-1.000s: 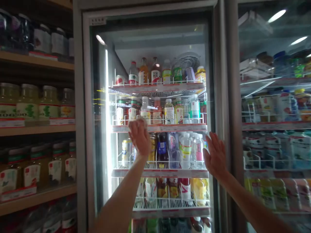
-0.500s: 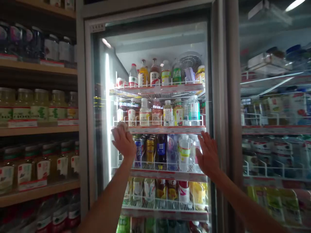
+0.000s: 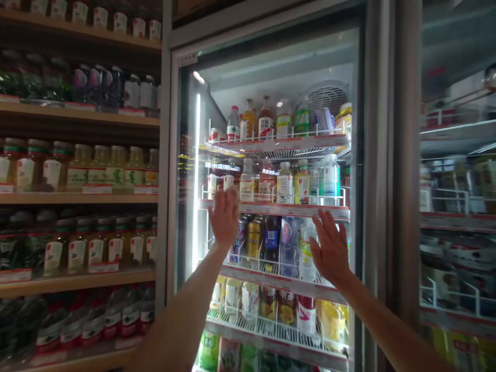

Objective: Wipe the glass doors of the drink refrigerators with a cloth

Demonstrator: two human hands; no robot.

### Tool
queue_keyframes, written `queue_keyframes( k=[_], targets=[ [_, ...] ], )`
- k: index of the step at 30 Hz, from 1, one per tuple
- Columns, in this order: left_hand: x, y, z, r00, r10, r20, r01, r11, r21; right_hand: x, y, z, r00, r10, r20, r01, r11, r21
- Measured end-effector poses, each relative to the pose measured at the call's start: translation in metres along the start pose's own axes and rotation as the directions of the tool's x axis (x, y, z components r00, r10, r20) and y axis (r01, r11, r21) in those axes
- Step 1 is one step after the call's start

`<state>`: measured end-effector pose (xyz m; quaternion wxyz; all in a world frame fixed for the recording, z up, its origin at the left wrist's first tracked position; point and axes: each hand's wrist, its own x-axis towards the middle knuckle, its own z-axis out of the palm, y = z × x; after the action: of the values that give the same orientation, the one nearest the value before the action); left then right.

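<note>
My left hand (image 3: 223, 217) is raised against the glass door (image 3: 279, 67) of a lit drinks fridge, in front of the second shelf's left part. Under its fingers shows a pale crumpled cloth (image 3: 233, 197), mostly hidden by the hand and blurred. My right hand (image 3: 331, 250) is held up at the glass farther right, fingers extended and holding nothing; whether the palm touches the glass I cannot tell. Behind the door, bottles and cans stand on wire shelves, among them a dark bottle with a blue label (image 3: 271, 237) and a gold can (image 3: 253, 240).
At left, wooden shelves (image 3: 77, 199) carry rows of bottled drinks with price strips. A metal door frame (image 3: 382, 181) runs upright at the right, beside another glass-fronted fridge (image 3: 457, 219) with reflections. A light strip (image 3: 197, 181) glows inside the fridge's left edge.
My view has turned left, showing more of the wooden shelves. Against the fridge, my left hand with the cloth has shifted slightly right and up, and my right hand sits farther left.
</note>
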<state>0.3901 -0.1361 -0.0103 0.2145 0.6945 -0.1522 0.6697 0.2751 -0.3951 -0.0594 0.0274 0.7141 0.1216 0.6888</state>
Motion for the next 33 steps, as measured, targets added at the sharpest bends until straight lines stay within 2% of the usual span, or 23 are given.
queue_keyframes(
  k=[2,3,5,7,8,10,11,12,13,14,16,17,18,20,22,24,26,27,29,30,31,32,33],
  targets=[
    [0.005,-0.024,-0.002,0.977,-0.19,-0.098,0.192,0.981,0.015,0.004,0.003,-0.002,1.0,-0.008,-0.01,0.008,1.0,-0.01],
    [0.006,-0.027,-0.002,0.971,-0.211,-0.117,0.214,0.977,0.016,0.006,0.004,-0.002,1.0,-0.01,-0.018,0.009,1.0,-0.015],
    [0.004,-0.011,0.002,0.982,-0.162,-0.098,0.164,0.986,0.015,0.012,0.002,0.0,0.999,-0.011,-0.038,0.01,1.0,-0.015],
    [-0.001,0.023,0.009,0.999,0.035,-0.022,-0.035,0.999,0.002,0.019,-0.005,0.004,0.998,-0.017,-0.055,0.018,1.0,0.002],
    [-0.003,0.041,0.012,0.984,0.179,0.019,-0.179,0.984,-0.017,0.023,-0.009,0.006,0.998,-0.021,-0.066,0.022,1.0,0.012],
    [-0.004,0.068,0.017,0.852,0.519,0.072,-0.515,0.855,-0.07,0.03,-0.018,0.01,0.995,-0.03,-0.092,0.032,0.999,0.025],
    [-0.002,0.073,0.018,0.777,0.624,0.082,-0.618,0.781,-0.089,0.034,-0.022,0.012,0.994,-0.034,-0.104,0.037,0.999,0.026],
    [0.002,0.072,0.018,0.735,0.672,0.085,-0.665,0.74,-0.099,0.037,-0.025,0.012,0.993,-0.038,-0.115,0.041,0.999,0.023],
    [0.007,0.063,0.017,0.754,0.652,0.079,-0.645,0.758,-0.095,0.039,-0.027,0.013,0.992,-0.039,-0.123,0.041,0.999,0.018],
    [0.014,0.049,0.015,0.809,0.584,0.067,-0.578,0.811,-0.085,0.041,-0.027,0.013,0.991,-0.037,-0.129,0.038,0.999,0.009],
    [0.031,0.008,0.011,0.95,0.311,0.008,-0.311,0.949,-0.056,0.042,-0.026,0.012,0.991,-0.029,-0.129,0.027,1.0,-0.016],
    [0.04,-0.013,0.01,0.985,0.169,-0.035,-0.17,0.984,-0.047,0.042,-0.025,0.011,0.992,-0.024,-0.127,0.021,0.999,-0.031],
    [0.049,-0.033,0.009,0.996,0.032,-0.084,-0.036,0.998,-0.044,0.042,-0.023,0.011,0.992,-0.021,-0.125,0.015,0.999,-0.047],
    [0.061,-0.059,0.009,0.973,-0.154,-0.174,0.146,0.988,-0.056,0.042,-0.023,0.011,0.992,-0.016,-0.123,0.007,0.997,-0.072],
    [0.065,-0.061,0.01,0.957,-0.182,-0.226,0.167,0.982,-0.083,0.042,-0.025,0.012,0.993,-0.01,-0.121,0.0,0.996,-0.086],
    [0.059,-0.04,0.011,0.972,-0.07,-0.225,0.048,0.994,-0.1,0.045,-0.031,0.016,0.992,-0.009,-0.126,-0.002,0.996,-0.089],
    [0.047,-0.007,0.013,0.971,0.175,-0.162,-0.193,0.976,-0.104,0.049,-0.04,0.022,0.991,-0.009,-0.134,-0.002,0.996,-0.085],
    [0.041,0.008,0.014,0.931,0.348,-0.11,-0.36,0.927,-0.11,0.052,-0.044,0.025,0.99,-0.01,-0.139,-0.002,0.997,-0.082],
    [0.035,0.028,0.016,0.756,0.654,-0.011,-0.65,0.749,-0.13,0.058,-0.051,0.031,0.989,-0.016,-0.147,0.004,0.997,-0.079],
    [0.035,0.029,0.016,0.681,0.732,0.02,-0.724,0.677,-0.136,0.06,-0.053,0.033,0.989,-0.02,-0.15,0.008,0.997,-0.081],
    [0.039,0.025,0.015,0.655,0.755,0.036,-0.746,0.653,-0.131,0.062,-0.054,0.035,0.988,-0.023,-0.154,0.01,0.996,-0.085],
    [0.045,0.015,0.014,0.688,0.725,0.036,-0.718,0.687,-0.117,0.064,-0.053,0.036,0.988,-0.022,-0.154,0.008,0.996,-0.091],
    [0.053,0.001,0.012,0.753,0.658,0.031,-0.652,0.751,-0.104,0.065,-0.052,0.036,0.989,-0.021,-0.148,0.006,0.995,-0.099]
  ],
)
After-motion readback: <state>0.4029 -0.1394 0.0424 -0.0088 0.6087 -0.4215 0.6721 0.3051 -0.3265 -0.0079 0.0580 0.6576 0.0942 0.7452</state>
